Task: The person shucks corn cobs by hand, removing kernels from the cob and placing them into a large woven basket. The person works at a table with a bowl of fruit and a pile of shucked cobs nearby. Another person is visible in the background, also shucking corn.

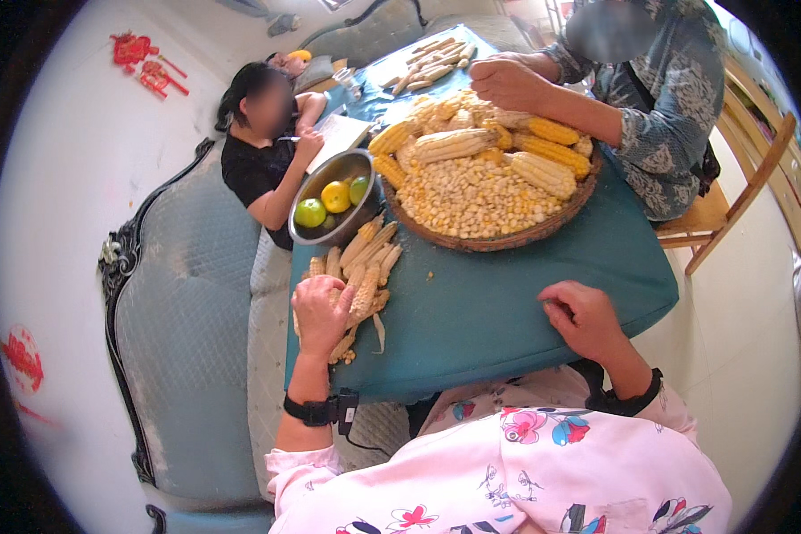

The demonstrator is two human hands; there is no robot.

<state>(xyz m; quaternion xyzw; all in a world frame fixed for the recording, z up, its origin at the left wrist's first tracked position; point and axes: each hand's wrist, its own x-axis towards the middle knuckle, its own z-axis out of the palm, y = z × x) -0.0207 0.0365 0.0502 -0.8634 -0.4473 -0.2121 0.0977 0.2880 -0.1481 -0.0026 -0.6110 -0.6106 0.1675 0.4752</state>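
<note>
My left hand (320, 314) rests on a pile of stripped corn cobs (367, 274) at the left edge of the table; its palm side is hidden, so whether it grips a cob does not show. Over the right part of the teal tablecloth (467, 320) is my right hand (577, 317), its fingers curled and partly hidden. A round wicker basket (487, 243) beyond my hands holds loose corn kernels (474, 200) with whole ears of corn (454, 143) on top, white and yellow. A few loose kernels lie near the cobs.
A metal bowl (298, 230) with green and yellow citrus fruits stands left of the basket. One person (267, 133) writes in a notebook (337, 137) at the left. Another person (667, 113) sits at the right, hands above the basket. More cobs (434, 63) lie at the far end.
</note>
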